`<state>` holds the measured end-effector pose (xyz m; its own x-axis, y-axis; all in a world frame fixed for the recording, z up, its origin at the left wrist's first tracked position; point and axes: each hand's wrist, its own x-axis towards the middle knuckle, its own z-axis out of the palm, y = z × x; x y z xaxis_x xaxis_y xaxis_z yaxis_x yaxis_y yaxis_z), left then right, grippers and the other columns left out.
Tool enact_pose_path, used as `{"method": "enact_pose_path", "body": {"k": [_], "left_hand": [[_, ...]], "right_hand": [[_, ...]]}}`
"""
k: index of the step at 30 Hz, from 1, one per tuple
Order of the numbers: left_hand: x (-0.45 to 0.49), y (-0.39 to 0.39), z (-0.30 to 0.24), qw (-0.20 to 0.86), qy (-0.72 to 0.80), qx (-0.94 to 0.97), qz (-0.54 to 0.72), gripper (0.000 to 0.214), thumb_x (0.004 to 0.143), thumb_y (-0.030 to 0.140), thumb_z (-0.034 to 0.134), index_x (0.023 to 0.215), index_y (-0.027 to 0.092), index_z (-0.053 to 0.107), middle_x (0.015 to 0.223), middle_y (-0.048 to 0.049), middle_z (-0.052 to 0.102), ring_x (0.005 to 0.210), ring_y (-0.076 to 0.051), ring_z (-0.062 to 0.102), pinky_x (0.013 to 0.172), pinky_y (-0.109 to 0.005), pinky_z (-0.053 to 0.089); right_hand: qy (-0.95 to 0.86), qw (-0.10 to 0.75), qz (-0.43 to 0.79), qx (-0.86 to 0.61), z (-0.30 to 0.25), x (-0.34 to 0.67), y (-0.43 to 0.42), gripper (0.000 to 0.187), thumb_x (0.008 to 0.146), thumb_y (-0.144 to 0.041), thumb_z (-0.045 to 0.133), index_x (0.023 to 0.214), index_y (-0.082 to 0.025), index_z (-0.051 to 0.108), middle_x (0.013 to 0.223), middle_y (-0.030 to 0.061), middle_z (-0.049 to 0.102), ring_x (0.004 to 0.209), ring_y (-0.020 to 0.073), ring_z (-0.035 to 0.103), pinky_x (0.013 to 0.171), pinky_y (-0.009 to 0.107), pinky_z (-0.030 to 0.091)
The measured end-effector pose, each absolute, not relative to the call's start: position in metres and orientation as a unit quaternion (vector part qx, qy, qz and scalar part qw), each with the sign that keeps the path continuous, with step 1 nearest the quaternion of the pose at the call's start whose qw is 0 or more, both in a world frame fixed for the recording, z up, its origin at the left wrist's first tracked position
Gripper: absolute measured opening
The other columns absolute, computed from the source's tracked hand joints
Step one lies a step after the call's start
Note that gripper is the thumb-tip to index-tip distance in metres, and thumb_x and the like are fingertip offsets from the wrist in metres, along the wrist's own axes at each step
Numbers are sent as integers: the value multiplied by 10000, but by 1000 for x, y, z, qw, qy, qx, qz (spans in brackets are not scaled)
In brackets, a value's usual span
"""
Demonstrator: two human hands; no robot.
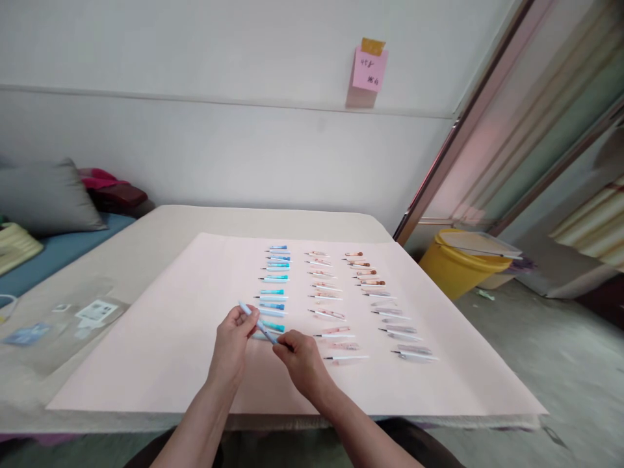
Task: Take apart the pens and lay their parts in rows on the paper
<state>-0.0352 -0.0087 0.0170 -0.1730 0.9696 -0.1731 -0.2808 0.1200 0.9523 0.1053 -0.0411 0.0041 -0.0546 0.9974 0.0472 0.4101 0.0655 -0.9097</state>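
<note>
A light blue pen (266, 333) slants between my two hands above the pale sheet. My left hand (234, 341) is closed around its upper part, with the end poking out past the thumb. The fingers of my right hand (306, 365) pinch the dark lower end, partly covering it. Just behind the hands lies a column of blue and teal pen parts (275, 278), each beside a thin white piece with a dark tip. A column of pinkish pen parts (336, 330) runs to the right. Farther right are brown-topped parts (369, 273) and clear greyish ones (414, 350).
The pale sheet (160, 364) covers much of the table (178, 218). At left lie clear plastic bags with a label (97, 312). A pink note (369, 70) is taped to the wall. A yellow bin (448, 270) stands right; a grey cushion (46, 198) sits left.
</note>
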Motion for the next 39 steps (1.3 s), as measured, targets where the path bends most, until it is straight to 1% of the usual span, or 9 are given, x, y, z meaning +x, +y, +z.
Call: {"method": "enact_pose_path", "body": {"k": [7,12,14,18,20,24,28,34,39], "left_hand": [[-37,-7,23,600,471,318,563,471,637,316,718,1061,175,570,827,-41,675,801,-151,603,757,-290,461],[-38,-8,22,556,515,337,558,306,646,352,707,864,152,629,808,-17,646,756,-114,570,705,-238,437],[-39,-8,21,554,515,337,561,315,631,338,719,865,150,623,762,-6,635,715,-110,564,692,-245,442],[-41,-6,22,596,468,329,563,459,626,279,726,1040,160,567,765,-22,662,714,-130,592,714,-282,459],[-41,-6,23,617,445,330,559,484,636,263,718,1079,165,546,794,-37,674,741,-140,606,720,-283,460],[-40,-6,22,603,471,330,553,384,652,301,710,993,166,598,880,-45,669,811,-138,600,748,-267,454],[-40,-7,21,573,499,348,550,268,652,315,708,849,154,624,795,-7,643,733,-106,571,708,-239,449],[-40,-7,24,601,464,354,545,384,675,248,684,1031,159,571,793,-23,664,734,-128,591,748,-286,459],[-41,-5,23,610,458,345,547,394,689,235,671,1055,145,554,798,-40,664,743,-137,597,740,-285,456]], "right_hand": [[-582,366,473,-552,0,109,-41,181,722,-210,511,547,-162,512,496,-47,370,523,87,353,499,218,252],[-587,390,454,-545,2,108,-40,208,703,-193,518,508,-157,451,524,-41,360,552,84,339,506,226,236],[-566,387,486,-541,3,107,-41,201,692,-195,522,505,-157,461,508,-45,347,522,79,333,489,229,227],[-464,373,622,-508,6,108,-43,142,691,-250,531,616,-142,584,493,-46,407,409,59,305,426,234,195],[-437,386,649,-489,8,109,-44,153,685,-264,543,636,-131,603,505,-39,434,389,51,302,411,232,182],[-456,382,621,-511,8,109,-42,139,682,-246,556,614,-134,600,452,-50,403,388,53,312,407,225,198],[-459,376,622,-511,4,108,-41,128,683,-231,558,614,-134,607,439,-54,401,378,49,303,402,226,193],[-402,407,687,-447,2,110,-43,158,701,-251,574,640,-112,618,505,-37,451,356,28,299,401,237,147],[-390,408,695,-445,1,110,-43,144,693,-240,607,634,-108,615,505,-31,460,355,28,317,402,235,136]]}}
